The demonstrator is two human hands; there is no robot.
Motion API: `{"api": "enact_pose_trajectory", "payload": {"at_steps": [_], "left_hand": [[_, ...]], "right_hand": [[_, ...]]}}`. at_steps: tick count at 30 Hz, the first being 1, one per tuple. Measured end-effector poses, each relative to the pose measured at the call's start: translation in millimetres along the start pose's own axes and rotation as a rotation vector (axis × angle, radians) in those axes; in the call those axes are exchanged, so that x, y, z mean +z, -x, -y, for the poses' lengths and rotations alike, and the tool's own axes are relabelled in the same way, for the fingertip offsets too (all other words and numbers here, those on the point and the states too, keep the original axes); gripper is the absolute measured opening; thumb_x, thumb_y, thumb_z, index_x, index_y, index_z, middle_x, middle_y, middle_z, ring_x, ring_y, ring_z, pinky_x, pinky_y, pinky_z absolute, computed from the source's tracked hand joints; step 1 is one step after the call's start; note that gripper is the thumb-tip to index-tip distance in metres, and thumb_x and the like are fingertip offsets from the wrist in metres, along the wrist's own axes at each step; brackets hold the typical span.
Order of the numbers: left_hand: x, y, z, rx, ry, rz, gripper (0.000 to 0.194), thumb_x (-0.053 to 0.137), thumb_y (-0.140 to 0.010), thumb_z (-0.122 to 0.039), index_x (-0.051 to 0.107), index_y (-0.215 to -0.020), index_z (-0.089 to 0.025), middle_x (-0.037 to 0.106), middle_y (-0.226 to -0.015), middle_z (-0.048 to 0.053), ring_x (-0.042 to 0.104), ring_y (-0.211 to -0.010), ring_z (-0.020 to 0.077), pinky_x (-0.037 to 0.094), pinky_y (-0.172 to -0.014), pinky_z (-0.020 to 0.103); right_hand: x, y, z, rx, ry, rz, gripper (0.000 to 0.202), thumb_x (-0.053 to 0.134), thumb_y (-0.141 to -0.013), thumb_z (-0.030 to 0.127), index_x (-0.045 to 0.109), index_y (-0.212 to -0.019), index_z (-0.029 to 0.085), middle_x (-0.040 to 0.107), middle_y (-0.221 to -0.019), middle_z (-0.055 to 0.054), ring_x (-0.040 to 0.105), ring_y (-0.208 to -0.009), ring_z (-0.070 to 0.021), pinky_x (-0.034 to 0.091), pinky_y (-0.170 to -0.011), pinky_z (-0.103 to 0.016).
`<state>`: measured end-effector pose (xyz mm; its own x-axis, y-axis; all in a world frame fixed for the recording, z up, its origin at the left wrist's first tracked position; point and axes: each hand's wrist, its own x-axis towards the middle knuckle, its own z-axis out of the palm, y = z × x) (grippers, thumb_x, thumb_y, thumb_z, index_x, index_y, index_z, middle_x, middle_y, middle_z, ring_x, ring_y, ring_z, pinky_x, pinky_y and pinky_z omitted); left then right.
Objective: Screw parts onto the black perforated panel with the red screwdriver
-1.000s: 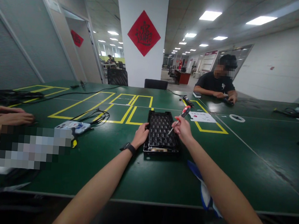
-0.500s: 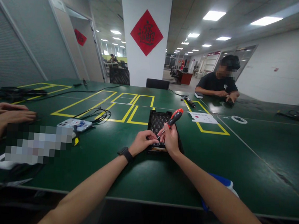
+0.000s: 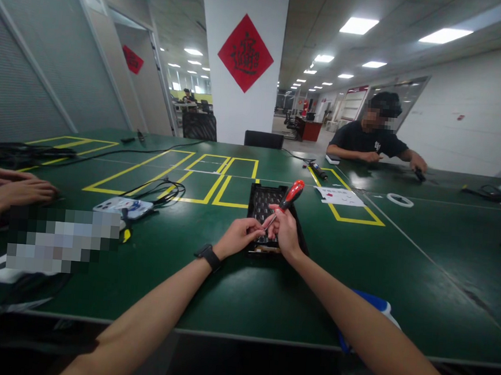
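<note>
A screwdriver (image 3: 292,193) with a red and black handle slants up out of my right hand (image 3: 285,230), its thin shaft pointing down to the left. My left hand (image 3: 241,236), with a dark watch (image 3: 209,257) on the wrist, has its fingers pinched close to the shaft's tip. Whatever lies between those fingertips is too small to make out. Both hands are over a black plastic case (image 3: 267,197) with a patterned inside, lying on the green table (image 3: 224,295). My hands cover part of the case's near half.
At left, another person's hands (image 3: 20,187) rest near a phone (image 3: 123,206) and coiled cables (image 3: 170,191). A blue and white object (image 3: 374,304) lies under my right forearm. Beyond are a paper sheet (image 3: 340,196), a tape roll (image 3: 400,200) and a seated co-worker (image 3: 367,140).
The screwdriver handle has tipped slightly, and my hands stay at nearly the same spot over the case. Across the table, the co-worker's hand has moved outward to the right with a dark object.
</note>
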<state>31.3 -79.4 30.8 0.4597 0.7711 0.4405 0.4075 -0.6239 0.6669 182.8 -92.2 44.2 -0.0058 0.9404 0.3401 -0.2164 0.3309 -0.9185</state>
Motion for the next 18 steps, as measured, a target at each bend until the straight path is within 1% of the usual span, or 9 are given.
{"api": "enact_pose_trajectory", "payload": {"at_steps": [6, 11, 13, 18], "left_hand": [[0.4, -0.6, -1.0, -0.016, 0.046, 0.028, 0.025, 0.056, -0.075, -0.039, 0.058, -0.075, -0.014, 0.053, -0.063, -0.002, 0.043, -0.056, 0.0083, 0.035, -0.054, 0.019], [1.2, -0.9, 1.5, -0.014, 0.036, 0.005, 0.027, 0.057, -0.074, -0.039, 0.054, -0.068, -0.013, 0.045, -0.057, -0.005, 0.038, -0.054, 0.0071, 0.031, -0.052, 0.019], [1.2, -1.1, 2.7, -0.008, 0.023, 0.011, 0.028, 0.057, -0.074, -0.039, 0.056, -0.069, -0.012, 0.046, -0.057, -0.005, 0.039, -0.054, 0.0074, 0.031, -0.053, 0.019], [0.2, -0.8, 2.8, 0.026, 0.020, 0.061, 0.027, 0.051, -0.079, -0.036, 0.063, -0.076, -0.012, 0.055, -0.064, -0.002, 0.043, -0.058, 0.0085, 0.034, -0.057, 0.020]], "right_hand": [[2.9, 1.5, -1.4, -0.012, 0.008, 0.016, 0.030, 0.038, -0.083, 0.043, 0.044, -0.099, 0.018, 0.058, -0.059, 0.004, 0.044, -0.035, -0.0051, 0.035, -0.036, -0.015], [4.3, 3.4, -0.8, -0.050, 0.022, 0.049, 0.030, 0.040, -0.084, 0.041, 0.045, -0.102, 0.019, 0.059, -0.060, 0.003, 0.045, -0.036, -0.0053, 0.036, -0.036, -0.016], [4.1, 3.7, -0.1, -0.059, 0.032, 0.064, 0.032, 0.039, -0.084, 0.041, 0.046, -0.105, 0.018, 0.059, -0.061, 0.003, 0.044, -0.036, -0.0050, 0.036, -0.036, -0.016], [3.4, 3.6, 0.5, -0.067, 0.041, 0.101, 0.034, 0.036, -0.086, 0.041, 0.047, -0.108, 0.018, 0.059, -0.062, 0.003, 0.043, -0.036, -0.0047, 0.035, -0.036, -0.016]]}}
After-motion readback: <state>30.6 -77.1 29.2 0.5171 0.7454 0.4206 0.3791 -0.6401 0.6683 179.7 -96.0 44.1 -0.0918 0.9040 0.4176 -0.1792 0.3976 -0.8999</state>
